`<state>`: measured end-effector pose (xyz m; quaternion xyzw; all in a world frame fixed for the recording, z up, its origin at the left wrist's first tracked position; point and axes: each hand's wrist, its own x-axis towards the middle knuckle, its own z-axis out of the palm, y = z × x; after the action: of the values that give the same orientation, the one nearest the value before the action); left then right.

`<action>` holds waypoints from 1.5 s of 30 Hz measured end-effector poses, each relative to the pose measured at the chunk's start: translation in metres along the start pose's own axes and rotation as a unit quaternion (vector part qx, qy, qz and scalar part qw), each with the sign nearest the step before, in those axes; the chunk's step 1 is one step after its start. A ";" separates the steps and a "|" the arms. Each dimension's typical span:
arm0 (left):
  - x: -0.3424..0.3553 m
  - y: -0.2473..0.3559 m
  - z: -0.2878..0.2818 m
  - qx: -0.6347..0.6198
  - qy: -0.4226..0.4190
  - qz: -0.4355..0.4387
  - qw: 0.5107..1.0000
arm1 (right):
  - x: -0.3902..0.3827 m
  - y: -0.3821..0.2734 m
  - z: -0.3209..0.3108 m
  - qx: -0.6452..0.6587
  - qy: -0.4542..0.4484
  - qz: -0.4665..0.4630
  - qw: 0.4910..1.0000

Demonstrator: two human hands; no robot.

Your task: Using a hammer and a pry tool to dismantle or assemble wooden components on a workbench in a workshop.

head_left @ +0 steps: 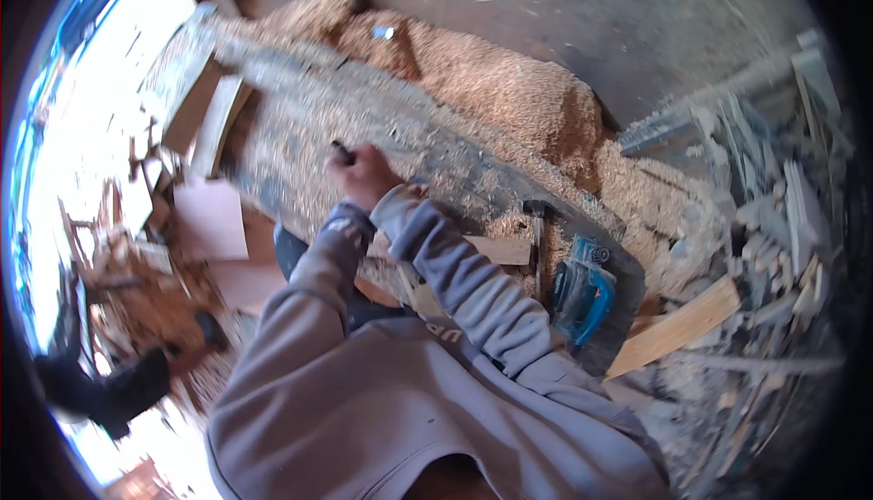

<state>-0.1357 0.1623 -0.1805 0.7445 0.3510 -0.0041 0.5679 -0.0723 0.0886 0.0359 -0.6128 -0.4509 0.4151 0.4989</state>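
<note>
My left hand (348, 178) and my right hand (380, 179) are pressed together over a dusty workbench (305, 105), and they overlap so much that their fingers are hard to tell apart. A short dark handle-like thing (342, 151) pokes out at the far side of the closed fist; what it belongs to is hidden. Both arms reach forward in grey sleeves. Close to the right forearm, a pale wooden strip (496, 249) lies along the near side of the bench, with a hammer (537, 236) beyond its right end.
A blue power planer (582, 293) rests at the bench's right end, near a loose board (677, 327). Wood shavings (500, 86) are heaped behind the bench. Two boards (218, 123) lean at its left end. Scrap wood (773, 255) piles up at right; more offcuts (150, 309) cover the left floor.
</note>
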 end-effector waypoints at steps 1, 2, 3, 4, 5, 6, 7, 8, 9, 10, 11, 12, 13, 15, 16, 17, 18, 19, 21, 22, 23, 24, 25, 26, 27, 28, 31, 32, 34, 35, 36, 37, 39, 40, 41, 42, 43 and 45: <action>-0.002 0.000 -0.004 0.000 0.000 -0.007 1.000 | 0.012 0.000 0.006 -0.055 0.003 0.003 0.998; -0.002 0.000 -0.004 0.002 -0.002 -0.012 1.000 | 0.019 0.001 0.010 -0.028 -0.019 0.023 0.999; -0.004 0.000 -0.007 0.006 -0.004 -0.015 1.000 | 0.025 0.000 0.014 -0.063 -0.030 0.019 0.997; -0.006 0.000 -0.008 0.008 -0.005 -0.019 1.000 | 0.027 -0.002 0.019 -0.041 -0.017 -0.011 0.999; -0.008 -0.001 -0.010 0.010 -0.006 -0.022 1.000 | 0.026 -0.003 0.023 -0.042 -0.009 -0.013 0.999; -0.011 -0.002 -0.011 0.011 -0.006 -0.027 1.000 | 0.024 -0.004 0.027 -0.040 -0.033 -0.029 0.998; -0.013 -0.003 -0.012 0.012 -0.008 -0.032 0.999 | 0.019 -0.005 0.030 -0.033 -0.042 -0.043 0.998; -0.016 -0.005 -0.013 0.011 -0.007 -0.036 0.999 | 0.014 -0.004 0.032 -0.036 -0.049 -0.078 0.995; -0.018 -0.006 -0.013 0.012 -0.009 -0.037 0.999 | 0.006 -0.002 0.033 -0.010 -0.042 -0.124 0.991; -0.019 -0.008 -0.013 0.010 -0.009 -0.042 0.999 | 0.000 0.001 0.033 -0.001 -0.022 -0.117 0.993; -0.020 -0.009 -0.013 0.009 -0.009 -0.046 0.999 | -0.004 0.002 0.033 0.011 -0.014 -0.112 0.994; -0.020 -0.010 -0.013 0.009 -0.010 -0.049 0.999 | -0.008 0.004 0.032 0.014 -0.025 -0.116 0.993; -0.019 -0.010 -0.012 0.010 -0.014 -0.052 0.998 | -0.012 0.004 0.031 0.017 -0.037 -0.123 0.992; -0.018 -0.008 -0.010 0.014 -0.022 -0.059 0.998 | -0.019 0.000 0.028 0.034 -0.049 -0.125 0.990; -0.016 -0.006 -0.009 0.010 -0.011 -0.055 0.998 | -0.023 -0.004 0.026 0.042 -0.052 -0.122 0.990; -0.015 -0.004 -0.008 0.007 -0.004 -0.054 0.999 | -0.029 -0.007 0.023 0.063 -0.048 -0.130 0.988; -0.014 -0.002 -0.006 -0.021 0.012 -0.027 0.999 | -0.032 -0.012 0.020 0.006 -0.110 -0.076 0.991; -0.014 0.000 -0.005 -0.001 0.016 -0.039 0.999 | -0.040 -0.015 0.016 0.005 -0.122 -0.083 0.989; -0.014 0.004 -0.005 0.033 0.023 -0.038 0.998 | -0.053 -0.020 0.009 -0.003 -0.147 -0.077 0.986; -0.013 0.005 -0.004 0.002 0.010 -0.044 0.999 | -0.054 -0.020 0.008 -0.001 -0.134 -0.081 0.988; -0.015 0.005 -0.004 -0.009 0.013 -0.079 0.997 | -0.059 -0.021 0.007 0.005 -0.148 -0.076 0.986; -0.014 0.006 -0.005 0.007 0.006 -0.116 0.993 | -0.060 -0.021 0.006 0.013 -0.150 -0.076 0.986; -0.015 0.006 -0.006 -0.018 0.019 -0.089 0.996 | -0.061 -0.020 0.006 0.029 -0.126 -0.094 0.987; -0.017 0.004 -0.006 -0.028 0.023 -0.080 0.996 | -0.064 -0.020 0.006 0.015 -0.135 -0.101 0.986; -0.019 0.003 -0.005 -0.014 0.021 -0.092 0.995 | -0.067 -0.019 0.008 0.005 -0.160 -0.095 0.983; -0.020 0.001 -0.005 -0.030 0.032 -0.061 0.997 | -0.072 -0.019 0.008 0.003 -0.154 -0.106 0.982; -0.023 -0.003 -0.003 -0.023 0.042 -0.057 0.997 | -0.087 -0.019 0.009 0.019 -0.125 -0.131 0.983; -0.024 -0.004 -0.002 -0.032 0.047 -0.069 0.996 | -0.091 -0.020 0.010 0.014 -0.125 -0.122 0.985; -0.024 -0.003 -0.002 -0.024 0.049 -0.066 0.996 | -0.091 -0.020 0.011 0.019 -0.091 -0.140 0.986; -0.023 -0.001 -0.001 -0.006 0.047 -0.053 0.997 | -0.088 -0.021 0.013 0.010 -0.099 -0.134 0.986; -0.021 0.001 -0.003 0.023 0.043 -0.054 0.997 | -0.081 -0.019 0.013 0.009 -0.086 -0.123 0.989; -0.018 0.004 -0.005 0.016 0.026 -0.032 0.999 | -0.069 -0.018 0.013 0.003 -0.092 -0.103 0.990; -0.011 0.009 -0.008 0.031 -0.009 -0.048 0.998 | -0.044 -0.014 0.014 -0.009 -0.089 -0.098 0.991; -0.007 0.012 -0.008 0.055 -0.038 -0.115 0.991 | -0.033 -0.013 0.015 -0.014 -0.083 -0.112 0.990; -0.004 0.014 -0.009 0.061 -0.060 -0.121 0.989 | -0.024 -0.011 0.016 -0.018 -0.084 -0.122 0.989; 0.002 0.016 -0.008 0.065 -0.080 -0.122 0.987 | -0.015 -0.011 0.017 -0.014 -0.068 -0.150 0.986; 0.006 0.017 -0.006 0.065 -0.095 -0.120 0.986 | -0.010 -0.011 0.018 -0.008 -0.042 -0.163 0.986; 0.016 0.018 -0.001 0.060 -0.113 -0.109 0.986 | -0.006 -0.010 0.019 0.005 -0.028 -0.167 0.986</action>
<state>-0.1148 0.1696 -0.1717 0.7294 0.3625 -0.1714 0.5543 -0.0929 0.0886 0.0434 -0.5146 -0.5584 0.3453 0.5514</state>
